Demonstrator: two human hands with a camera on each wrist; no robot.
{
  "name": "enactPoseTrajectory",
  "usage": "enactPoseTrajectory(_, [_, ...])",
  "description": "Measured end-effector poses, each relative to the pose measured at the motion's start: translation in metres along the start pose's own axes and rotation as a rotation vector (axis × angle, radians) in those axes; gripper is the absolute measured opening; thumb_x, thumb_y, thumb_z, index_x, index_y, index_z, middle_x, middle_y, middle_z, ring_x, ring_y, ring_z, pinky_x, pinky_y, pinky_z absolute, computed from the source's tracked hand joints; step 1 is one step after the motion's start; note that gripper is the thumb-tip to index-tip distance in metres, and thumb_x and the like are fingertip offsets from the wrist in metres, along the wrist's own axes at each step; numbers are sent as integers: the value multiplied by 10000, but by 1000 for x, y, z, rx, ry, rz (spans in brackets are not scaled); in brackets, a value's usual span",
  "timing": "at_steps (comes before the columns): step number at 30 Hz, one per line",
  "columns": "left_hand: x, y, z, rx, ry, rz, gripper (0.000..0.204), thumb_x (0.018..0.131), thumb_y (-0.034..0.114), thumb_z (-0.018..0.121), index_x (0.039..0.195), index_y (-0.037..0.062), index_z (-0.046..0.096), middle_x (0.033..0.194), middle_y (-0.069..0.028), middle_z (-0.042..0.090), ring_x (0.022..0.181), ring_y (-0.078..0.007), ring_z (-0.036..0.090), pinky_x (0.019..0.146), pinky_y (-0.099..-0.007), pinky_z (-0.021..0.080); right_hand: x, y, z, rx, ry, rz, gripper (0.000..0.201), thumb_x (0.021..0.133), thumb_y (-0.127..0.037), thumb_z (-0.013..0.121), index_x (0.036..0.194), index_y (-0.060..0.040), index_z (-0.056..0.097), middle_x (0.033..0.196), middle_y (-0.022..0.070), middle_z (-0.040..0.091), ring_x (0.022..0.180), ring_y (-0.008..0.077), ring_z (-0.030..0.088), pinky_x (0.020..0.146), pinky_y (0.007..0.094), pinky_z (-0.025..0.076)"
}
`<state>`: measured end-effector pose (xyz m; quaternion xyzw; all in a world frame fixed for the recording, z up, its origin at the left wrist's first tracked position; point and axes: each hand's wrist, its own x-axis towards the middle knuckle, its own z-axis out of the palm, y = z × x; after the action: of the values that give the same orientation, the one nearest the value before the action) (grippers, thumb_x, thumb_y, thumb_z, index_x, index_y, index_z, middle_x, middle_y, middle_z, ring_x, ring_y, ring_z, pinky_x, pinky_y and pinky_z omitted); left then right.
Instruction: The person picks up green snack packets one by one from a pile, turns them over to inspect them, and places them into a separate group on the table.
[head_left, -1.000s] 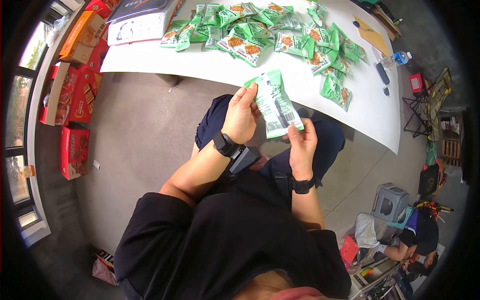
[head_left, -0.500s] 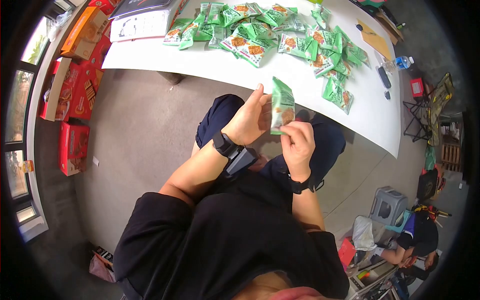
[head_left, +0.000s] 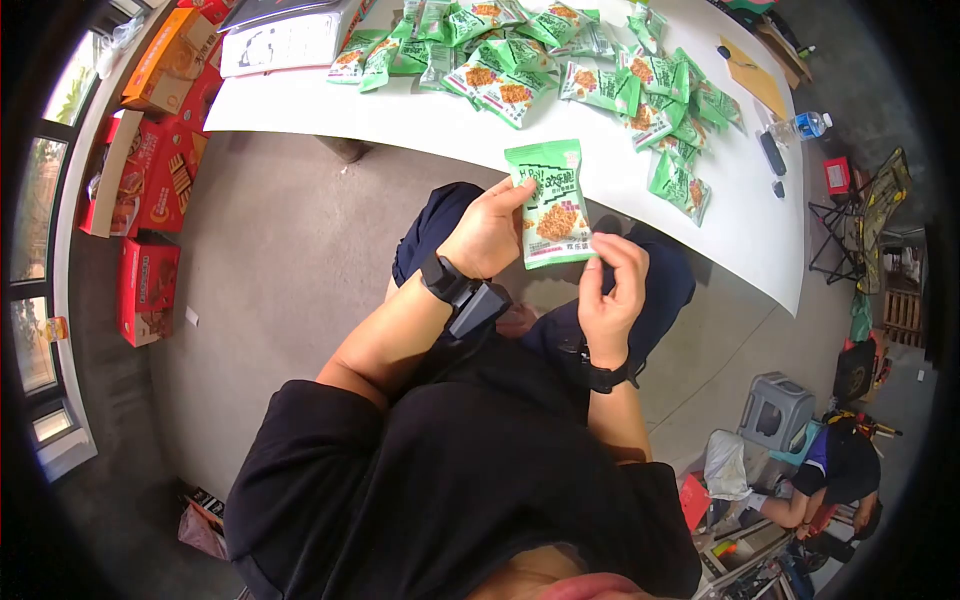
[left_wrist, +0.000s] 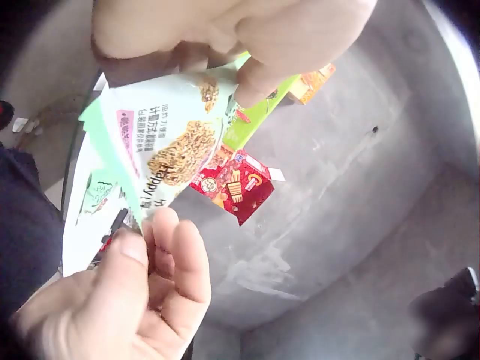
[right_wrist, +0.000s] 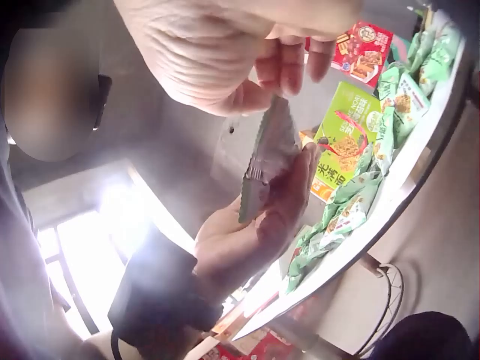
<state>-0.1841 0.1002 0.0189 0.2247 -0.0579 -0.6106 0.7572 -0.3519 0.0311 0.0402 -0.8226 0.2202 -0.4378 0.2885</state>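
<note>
A green and white snack packet point(head_left: 550, 238) is held between both hands over the near table edge, its printed front with a crunchy snack picture facing up in the head view. My left hand point(head_left: 485, 235) grips its left side, thumb on the front. At the lower right corner, my right hand point(head_left: 614, 295) pinches the packet's edge. The left wrist view shows the packet point(left_wrist: 176, 146) slanting between the hands, thumb and finger at its sealed corner. From the right wrist the packet point(right_wrist: 271, 154) appears nearly edge-on, lying against the left palm.
Several similar packets point(head_left: 500, 80) lie heaped on the white table point(head_left: 280, 105), with more packets point(head_left: 655, 120) to the right. A folder-like stack point(head_left: 285, 45) sits at the back left, a water bottle point(head_left: 805, 126) at the right edge. Red boxes point(head_left: 150, 290) line the left wall; another person point(head_left: 845, 465) is at lower right.
The packet has turned over from its barcoded back to its printed front. The left hand's fingers came off it midway and now grip it again; the right hand has kept the lower edge.
</note>
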Motion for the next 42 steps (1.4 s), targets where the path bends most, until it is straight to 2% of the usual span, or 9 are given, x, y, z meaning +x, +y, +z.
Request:
enactPoseTrajectory(3, [-2,2,6,20,3,13,360,1004,236,451,1299,31,448,1245,-95,582,1140,-244,584,998,-431,457,-5,14,-1,110,5,148,187,886,-30,616,1070,-6,597,1009,94,628,915,209,591,804,317,476])
enactPoseTrajectory(5, [-3,2,9,-3,17,15,341,1004,195,441,1301,26,452,1241,-97,579,1132,-237,584,992,-421,460,-3,11,0,552,-64,556,241,933,-94,612,1141,19,564,1013,73,621,894,129,583,782,264,474])
enactPoseTrajectory(6, [-2,1,9,-26,32,20,327,1005,154,430,1303,21,455,1237,-98,576,1123,-229,583,986,-411,463,-4,15,3,641,-77,579,282,957,-133,600,1181,26,538,999,43,618,861,70,564,770,223,466])
enactPoseTrajectory(19, [10,-7,-8,22,8,-16,351,1000,204,468,1299,21,447,1243,-98,573,1152,-240,571,995,-424,456,-5,34,16,787,-35,724,182,933,-114,634,1060,12,601,888,21,656,770,59,576,703,199,464])
enactPoseTrajectory(29, [19,-14,-10,166,55,-40,385,948,26,546,1314,42,429,1239,-76,576,1141,-193,571,977,-353,463,11,55,18,767,-63,751,167,928,-113,639,1042,5,610,928,21,643,770,58,563,691,199,467])
enactPoseTrajectory(32, [30,0,-16,272,125,40,334,972,64,509,1298,16,456,1234,-96,583,1108,-209,584,948,-365,478,32,83,9,489,-89,612,186,921,-87,640,1081,1,608,948,12,626,779,46,546,695,178,447])
enactPoseTrajectory(36, [51,42,-10,444,235,203,319,982,106,512,1283,4,483,1182,-104,602,1070,-196,594,926,-353,487,58,137,-14,-173,32,506,405,786,-199,757,1128,-46,604,1086,143,603,1042,301,542,884,413,453])
enactPoseTrajectory(39, [74,77,-15,486,211,353,320,973,112,530,1275,15,496,1165,-93,623,1045,-186,617,893,-340,512,65,184,-28,-558,49,240,522,759,-244,765,1215,-94,560,1188,149,572,1140,352,495,969,492,385])
enactPoseTrajectory(42, [99,113,-24,519,227,432,285,969,97,511,1240,8,508,1147,-101,627,1037,-208,623,883,-363,532,67,201,-27,-707,-9,424,658,719,-341,793,1278,-135,514,1308,169,489,1235,390,415,993,527,365])
